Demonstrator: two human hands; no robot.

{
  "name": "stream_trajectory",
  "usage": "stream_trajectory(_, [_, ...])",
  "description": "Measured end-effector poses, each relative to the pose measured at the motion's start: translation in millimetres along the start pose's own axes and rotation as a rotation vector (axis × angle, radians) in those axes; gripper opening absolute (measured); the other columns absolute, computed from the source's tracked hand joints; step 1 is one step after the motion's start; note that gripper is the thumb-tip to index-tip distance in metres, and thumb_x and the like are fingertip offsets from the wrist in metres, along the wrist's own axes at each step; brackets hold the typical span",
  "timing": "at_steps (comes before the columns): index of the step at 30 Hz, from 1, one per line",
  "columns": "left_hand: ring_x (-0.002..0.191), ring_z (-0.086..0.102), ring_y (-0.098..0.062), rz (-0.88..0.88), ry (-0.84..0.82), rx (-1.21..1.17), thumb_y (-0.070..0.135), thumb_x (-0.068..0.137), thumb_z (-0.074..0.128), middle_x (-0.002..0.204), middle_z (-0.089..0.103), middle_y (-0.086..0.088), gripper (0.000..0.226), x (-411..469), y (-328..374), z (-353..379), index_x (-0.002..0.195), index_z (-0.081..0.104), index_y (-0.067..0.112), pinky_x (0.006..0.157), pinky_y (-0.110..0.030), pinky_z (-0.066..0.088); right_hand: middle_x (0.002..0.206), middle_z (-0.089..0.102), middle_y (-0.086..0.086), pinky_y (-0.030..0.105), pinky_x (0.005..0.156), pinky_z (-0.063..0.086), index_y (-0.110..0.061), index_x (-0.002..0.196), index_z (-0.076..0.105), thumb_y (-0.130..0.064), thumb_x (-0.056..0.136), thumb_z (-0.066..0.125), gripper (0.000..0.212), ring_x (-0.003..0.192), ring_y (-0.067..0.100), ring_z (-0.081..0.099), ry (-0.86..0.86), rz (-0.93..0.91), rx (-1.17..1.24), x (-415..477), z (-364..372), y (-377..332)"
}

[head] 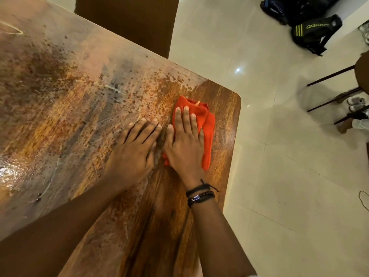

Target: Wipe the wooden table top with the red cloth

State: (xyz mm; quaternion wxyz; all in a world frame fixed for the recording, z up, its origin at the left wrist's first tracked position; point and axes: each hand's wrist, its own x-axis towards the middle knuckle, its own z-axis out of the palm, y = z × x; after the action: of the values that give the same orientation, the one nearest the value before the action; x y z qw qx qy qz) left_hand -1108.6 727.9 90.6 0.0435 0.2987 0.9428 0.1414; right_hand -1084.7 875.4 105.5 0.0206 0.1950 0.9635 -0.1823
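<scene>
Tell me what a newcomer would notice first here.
The red cloth stands out, pressed flat under the right hand near the rounded corner of the wooden table top. The left hand lies flat beside it, and the wood to its left is speckled and smeared.

Brown chair (pixel 127 23) sits up top, with glossy white tile floor (pixel 279 156) everywhere else. A black Adidas bag (pixel 313 31) lies on the floor top right, another dark bag (pixel 289 7) just behind it. There's a second chair (pixel 362 72) at the right edge with white sneakers (pixel 355 101) under it, and a thin cable (pixel 359 195) lower down.
</scene>
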Motion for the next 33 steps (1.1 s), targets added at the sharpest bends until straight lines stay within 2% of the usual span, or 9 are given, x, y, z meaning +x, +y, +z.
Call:
stream_trajectory(4, [0.146,0.028,-0.022,0.014,0.005,0.004,0.032,0.098,0.026,0.155,0.039,-0.002,0.055,2,-2,2,0.149,0.039,0.016,0.119,-0.042,0.013,0.168,-0.009,-0.01,0.052,0.122,-0.016,-0.036,0.159,0.002,-0.046,0.107,0.022,0.056,0.155,0.013,-0.013,0.022,-0.014,-0.087,44,-6,10])
stream_trajectory(11, [0.149,0.021,-0.019,-0.006,-0.005,-0.034,0.032,0.099,0.026,0.159,0.033,0.002,0.054,1,-2,0,0.152,0.033,0.021,0.121,-0.038,0.004,0.169,-0.004,-0.002,0.056,0.123,-0.007,-0.028,0.161,0.006,-0.043,0.106,0.025,0.061,0.156,0.021,-0.007,-0.004,0.106,-0.045,148,-24,5])
stream_trajectory(16, [0.15,0.02,-0.02,0.007,-0.019,-0.044,0.031,0.094,0.025,0.159,0.033,0.0,0.06,-3,0,-5,0.152,0.033,0.019,0.121,-0.039,0.005,0.169,-0.006,-0.004,0.053,0.124,-0.008,-0.029,0.161,0.004,-0.041,0.108,0.022,0.058,0.156,0.019,-0.008,-0.017,0.102,-0.036,117,-23,3])
stream_trajectory(23, [0.15,0.019,-0.021,0.017,-0.055,0.0,0.029,0.092,0.02,0.159,0.031,-0.003,0.064,-5,-2,-9,0.153,0.031,0.015,0.122,-0.041,0.008,0.167,-0.01,-0.013,0.048,0.124,-0.012,-0.038,0.159,0.0,-0.044,0.107,0.023,0.057,0.154,0.009,-0.015,-0.004,0.002,0.0,-25,5,-5])
stream_trajectory(25, [0.151,0.019,-0.021,0.015,-0.061,0.005,0.028,0.092,0.02,0.16,0.03,-0.003,0.064,-5,-1,-9,0.153,0.03,0.015,0.123,-0.041,0.009,0.167,-0.01,-0.015,0.047,0.125,-0.012,-0.041,0.158,0.0,-0.046,0.106,0.022,0.057,0.154,0.007,-0.015,-0.008,-0.007,-0.026,-40,10,-1])
stream_trajectory(29, [0.15,0.02,-0.021,0.014,-0.065,-0.008,0.03,0.091,0.021,0.159,0.031,-0.003,0.065,-3,-2,-9,0.153,0.03,0.015,0.122,-0.041,0.008,0.168,-0.009,-0.012,0.054,0.123,-0.011,-0.039,0.159,0.001,-0.049,0.106,0.023,0.058,0.155,0.012,-0.013,0.017,-0.004,-0.09,12,4,6])
stream_trajectory(33, [0.151,0.016,-0.018,-0.006,-0.046,-0.056,0.028,0.093,0.026,0.16,0.029,0.0,0.062,-2,-2,-6,0.154,0.028,0.019,0.121,-0.035,-0.003,0.169,-0.008,-0.006,0.058,0.122,-0.008,-0.035,0.16,0.004,-0.047,0.106,0.022,0.058,0.155,0.017,-0.011,0.0,0.053,-0.067,98,-11,8])
